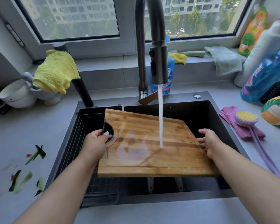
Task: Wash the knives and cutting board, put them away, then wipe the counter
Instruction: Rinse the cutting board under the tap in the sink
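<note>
A wooden cutting board (pixel 152 143) lies flat over the dark sink (pixel 217 113), held at both ends. My left hand (pixel 95 143) grips its left edge at the dark handle hole. At the right edge, my right hand (pixel 208 141) holds the board with fingers under it. Water runs from the faucet (pixel 158 62) onto the board's middle, and the wood is wet there. Below the board's near edge, two pale knife handles (pixel 150 185) show in the sink; the blades are hidden.
Vegetable scraps (pixel 36 154) lie on the grey counter at left. A wire basket (pixel 81 135) fills the sink's left side. A pink cloth (pixel 242 131) and long-handled brush (pixel 246 118) lie right of the sink, with bottles (pixel 263 78) behind. A yellow cloth (pixel 55 70) hangs at back left.
</note>
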Available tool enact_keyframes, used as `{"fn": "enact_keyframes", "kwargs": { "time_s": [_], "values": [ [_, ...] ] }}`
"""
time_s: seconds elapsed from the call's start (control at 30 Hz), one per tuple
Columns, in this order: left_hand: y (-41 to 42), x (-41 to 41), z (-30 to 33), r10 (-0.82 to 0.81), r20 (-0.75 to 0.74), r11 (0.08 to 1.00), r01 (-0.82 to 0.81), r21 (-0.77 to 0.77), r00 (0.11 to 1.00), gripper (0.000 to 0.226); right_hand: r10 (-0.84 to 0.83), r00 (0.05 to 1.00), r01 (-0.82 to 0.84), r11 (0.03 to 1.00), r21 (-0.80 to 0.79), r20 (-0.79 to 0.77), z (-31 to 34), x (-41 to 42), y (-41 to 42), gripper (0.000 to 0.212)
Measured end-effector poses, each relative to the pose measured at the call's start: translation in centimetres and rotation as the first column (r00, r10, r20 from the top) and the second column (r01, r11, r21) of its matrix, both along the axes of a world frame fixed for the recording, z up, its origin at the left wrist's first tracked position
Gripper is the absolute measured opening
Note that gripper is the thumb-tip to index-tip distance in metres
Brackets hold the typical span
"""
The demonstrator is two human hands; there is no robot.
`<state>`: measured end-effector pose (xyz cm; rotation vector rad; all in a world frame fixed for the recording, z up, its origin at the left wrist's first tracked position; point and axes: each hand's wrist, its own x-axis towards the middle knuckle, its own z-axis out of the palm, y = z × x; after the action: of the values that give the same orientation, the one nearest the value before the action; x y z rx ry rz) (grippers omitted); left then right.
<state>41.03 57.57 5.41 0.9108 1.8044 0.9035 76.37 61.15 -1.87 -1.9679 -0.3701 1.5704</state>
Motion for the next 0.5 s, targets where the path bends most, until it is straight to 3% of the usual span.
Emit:
{"fn": "enact_keyframes", "kwargs": {
  "time_s": [0.17,0.37,0.5],
  "values": [
    [-0.8,1.1,-2.2,-0.075,-0.040,0.994,0.071,-0.085,0.996,0.029,-0.054,0.994,0.047,0.996,0.073,0.099,2.5,1.8,1.1,0.047],
    [-1.5,1.5,-3.5,-0.193,-0.148,0.978,0.178,-0.109,0.970,0.037,-0.110,0.988,0.096,0.988,0.122,0.110,3.7,2.8,1.3,0.051],
    [-1.9,1.8,-3.6,-0.213,-0.170,0.975,0.197,-0.108,0.962,0.025,-0.106,0.989,0.092,0.986,0.137,0.103,3.8,3.1,1.1,0.052]
  ]
}}
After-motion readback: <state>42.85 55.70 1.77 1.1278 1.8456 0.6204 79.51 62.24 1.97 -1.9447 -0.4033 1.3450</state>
